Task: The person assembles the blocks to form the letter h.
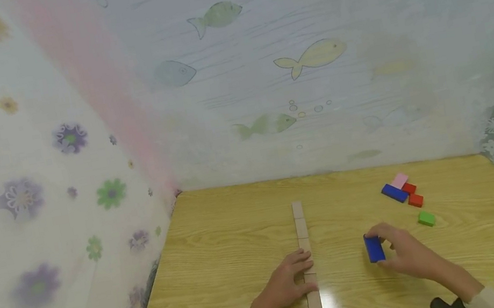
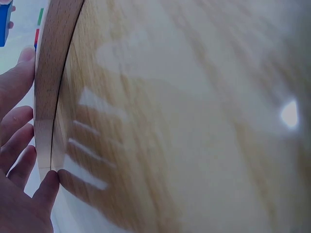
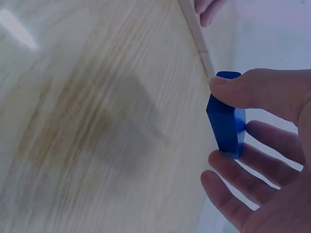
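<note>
A straight row of plain wooden blocks (image 1: 300, 227) runs from near to far on the table. My left hand (image 1: 285, 284) lies against its nearer half, thumb and fingers spread along the blocks. In the left wrist view, the fingertips touch the side of the wooden row (image 2: 51, 87). To the right of the row, my right hand (image 1: 408, 252) pinches a blue rectangular block (image 1: 374, 249) between thumb and fingers. The right wrist view shows the thumb across the upper part of this blue block (image 3: 226, 124), with a shadow on the table beside it.
Toward the back right of the table (image 1: 223, 245) lie a second blue block (image 1: 395, 193), a pink block (image 1: 400, 181), two red blocks (image 1: 415, 200) and a green block (image 1: 427, 218). Curtains with printed fish and flowers border the table at the back and sides.
</note>
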A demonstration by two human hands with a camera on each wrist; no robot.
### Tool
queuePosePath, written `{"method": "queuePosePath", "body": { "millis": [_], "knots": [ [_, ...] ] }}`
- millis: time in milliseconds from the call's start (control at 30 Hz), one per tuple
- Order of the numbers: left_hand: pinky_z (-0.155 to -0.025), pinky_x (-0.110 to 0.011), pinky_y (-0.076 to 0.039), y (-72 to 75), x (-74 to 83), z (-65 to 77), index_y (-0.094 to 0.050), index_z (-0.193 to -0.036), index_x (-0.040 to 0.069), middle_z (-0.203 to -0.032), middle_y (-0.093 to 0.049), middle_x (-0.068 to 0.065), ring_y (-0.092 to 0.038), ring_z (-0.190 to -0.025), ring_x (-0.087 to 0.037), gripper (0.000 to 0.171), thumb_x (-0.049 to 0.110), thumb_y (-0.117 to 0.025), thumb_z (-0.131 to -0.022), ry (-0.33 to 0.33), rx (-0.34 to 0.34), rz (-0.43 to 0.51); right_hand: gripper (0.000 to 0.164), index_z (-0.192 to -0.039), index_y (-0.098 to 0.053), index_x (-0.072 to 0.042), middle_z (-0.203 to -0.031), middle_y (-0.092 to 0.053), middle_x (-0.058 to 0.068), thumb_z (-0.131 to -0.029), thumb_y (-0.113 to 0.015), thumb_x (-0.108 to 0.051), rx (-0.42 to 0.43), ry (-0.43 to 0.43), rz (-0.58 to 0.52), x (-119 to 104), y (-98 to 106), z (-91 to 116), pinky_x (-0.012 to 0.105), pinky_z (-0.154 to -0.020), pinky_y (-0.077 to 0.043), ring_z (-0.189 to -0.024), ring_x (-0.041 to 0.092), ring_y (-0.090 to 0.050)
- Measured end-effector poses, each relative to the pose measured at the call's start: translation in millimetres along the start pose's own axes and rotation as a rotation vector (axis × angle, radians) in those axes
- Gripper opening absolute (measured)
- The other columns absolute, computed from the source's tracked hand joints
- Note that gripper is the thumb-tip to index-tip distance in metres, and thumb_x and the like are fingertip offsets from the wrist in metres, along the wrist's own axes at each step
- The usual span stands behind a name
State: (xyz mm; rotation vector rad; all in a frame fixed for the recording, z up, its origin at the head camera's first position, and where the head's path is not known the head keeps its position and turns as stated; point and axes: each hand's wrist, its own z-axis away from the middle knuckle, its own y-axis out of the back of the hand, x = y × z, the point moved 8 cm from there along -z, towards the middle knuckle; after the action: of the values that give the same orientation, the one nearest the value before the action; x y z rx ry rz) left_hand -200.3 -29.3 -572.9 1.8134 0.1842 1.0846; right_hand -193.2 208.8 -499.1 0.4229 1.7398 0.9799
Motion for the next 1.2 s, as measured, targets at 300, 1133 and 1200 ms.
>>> {"method": "queuePosePath", "body": {
  "millis": [300,1133,1200],
  "knots": [
    [-0.108,-0.038,-0.034,0.6,-0.2,-0.1,-0.057,-0.130,0.007,-0.145,-0.042,-0.001,-0.031,-0.137,-0.018,0.059,0.041,-0.070,-0.083,-0.009,0.005,0.017,0.050,-0.115,-0.059,-0.004,-0.113,-0.058,0.006,-0.070,-0.082,-0.010,-0.055,-0.006,-0.038,-8.3,-11.6,6.4,0.034,-0.066,-0.053,-0.091,0.021,-0.057],
    [-0.109,-0.037,-0.033,1.5,0.3,0.0,-0.056,-0.131,0.007,-0.146,-0.041,0.000,-0.030,-0.138,-0.017,0.060,0.042,-0.068,-0.084,-0.015,0.001,0.032,0.052,-0.117,-0.057,-0.005,-0.118,-0.056,0.002,-0.073,-0.081,-0.018,-0.137,0.028,-0.088,-24.7,-43.0,28.2,0.036,-0.078,-0.054,-0.098,0.021,-0.059],
    [-0.109,-0.038,-0.033,1.6,0.4,0.5,-0.056,-0.131,0.007,-0.146,-0.041,0.000,-0.030,-0.138,-0.017,0.061,0.043,-0.068,-0.084,-0.015,0.002,0.030,0.052,-0.117,-0.058,-0.005,-0.117,-0.056,0.002,-0.072,-0.081,-0.016,-0.128,0.040,-0.081,-25.9,-44.1,29.4,0.035,-0.078,-0.055,-0.097,0.019,-0.059]
  ]
}}
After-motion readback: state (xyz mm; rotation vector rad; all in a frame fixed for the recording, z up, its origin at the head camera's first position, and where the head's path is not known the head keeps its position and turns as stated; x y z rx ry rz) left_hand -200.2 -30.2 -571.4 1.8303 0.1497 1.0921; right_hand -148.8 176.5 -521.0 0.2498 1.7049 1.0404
